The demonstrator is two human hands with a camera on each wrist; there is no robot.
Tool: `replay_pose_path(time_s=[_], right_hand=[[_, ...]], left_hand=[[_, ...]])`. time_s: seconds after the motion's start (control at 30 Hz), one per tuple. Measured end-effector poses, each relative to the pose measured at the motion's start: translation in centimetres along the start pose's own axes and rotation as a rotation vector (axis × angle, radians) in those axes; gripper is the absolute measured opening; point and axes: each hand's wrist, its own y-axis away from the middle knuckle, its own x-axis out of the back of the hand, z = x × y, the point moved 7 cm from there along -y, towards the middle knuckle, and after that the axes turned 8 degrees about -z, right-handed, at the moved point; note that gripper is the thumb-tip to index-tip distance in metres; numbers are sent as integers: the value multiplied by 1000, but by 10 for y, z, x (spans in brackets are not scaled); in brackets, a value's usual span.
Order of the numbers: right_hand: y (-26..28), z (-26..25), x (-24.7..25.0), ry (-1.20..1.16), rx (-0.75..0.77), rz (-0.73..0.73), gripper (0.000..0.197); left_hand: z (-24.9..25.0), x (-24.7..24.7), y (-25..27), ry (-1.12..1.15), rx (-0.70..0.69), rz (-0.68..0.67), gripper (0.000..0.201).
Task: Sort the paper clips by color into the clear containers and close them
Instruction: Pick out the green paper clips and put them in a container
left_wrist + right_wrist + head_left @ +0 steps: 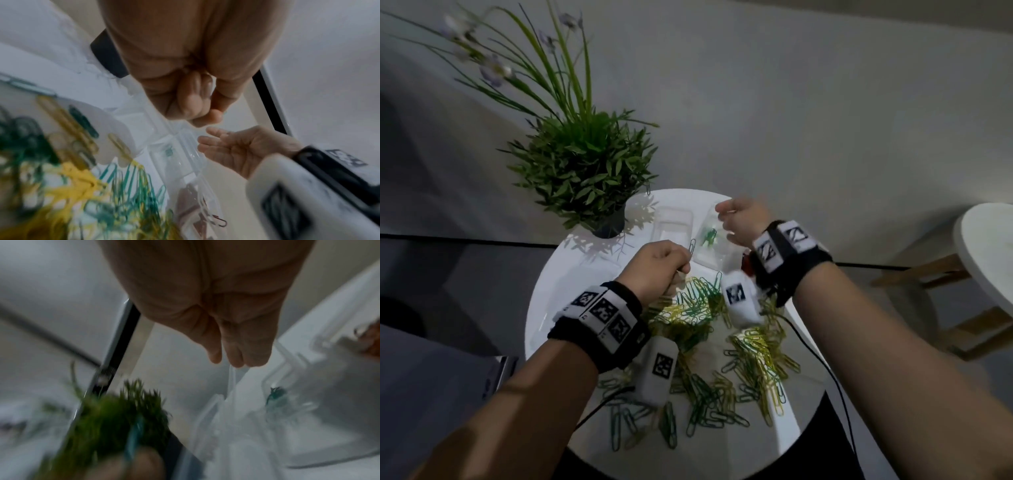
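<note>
We pinch one paper clip (691,245) in our curled left hand (654,267), raised towards the clear containers (707,236) for dropping; our right hand (744,221), fingers relaxed and empty, hovers above them. The unsorted clips (722,342) cover the bench (551,291).

Two hands (654,267), two clear containers (674,224), one plant (582,164).

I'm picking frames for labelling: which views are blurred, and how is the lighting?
Head view: dim, mostly sharp; the right hand smears slightly. Left wrist view: the green and yellow paper clips streak with motion blur. Right wrist view: blurriest, with the green potted plant and the clear plastic container soft.
</note>
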Motion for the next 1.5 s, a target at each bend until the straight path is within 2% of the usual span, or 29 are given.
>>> replay_pose_path(time_s=[0.1,0.17,0.27,0.33,0.4,0.47,0.6,0.7,0.77,0.87,1.0,1.07,1.13,1.2,1.27,1.33,1.4,1.5], right_hand=[[23,-2,-14,714,121,13,23],[35,6,-25,1014,163,-63,24],[43,14,-24,963,189,-93,21],[52,13,-24,895,232,-85,20],[64,9,-16,778,294,-19,22],[77,9,-3,643,329,70,22],[99,31,21,456,277,169,11],[107,52,25,433,233,166,6],[105,56,25,417,223,158,5],[97,45,27,365,234,163,4],[82,29,31,330,248,142,12],[73,23,35,383,251,166,16],[62,12,34,499,271,156,19],[45,-6,22,696,330,83,21],[26,-20,6,922,364,-18,21],[8,-28,-12,1111,377,-129,19],[-4,-28,-31,1316,360,-241,20],[-15,-21,-51,1555,293,-365,25]], left_hand=[[18,13,-6,-243,-83,143,27],[36,15,-12,-445,-144,216,26],[62,3,-28,-685,-156,229,22],[67,-10,-43,-839,-92,178,16],[62,-22,-55,-952,-27,141,21],[54,-26,-59,-965,16,133,24],[49,-13,-60,-708,-7,180,15],[45,2,-63,-492,-19,186,22],[44,2,-63,-408,-38,176,19],[43,-11,-65,-293,-67,130,12],[32,-23,-68,-192,-61,29,26],[34,-19,-62,-197,-115,43,30],[40,-10,-50,-340,-216,131,31],[44,-9,-32,-757,-265,182,26],[35,-13,-21,-1130,-244,137,21],[24,-12,-17,-1197,-197,89,24],[21,-10,-17,-1155,-209,47,27],[19,-12,-19,-1236,-221,-2,30]])
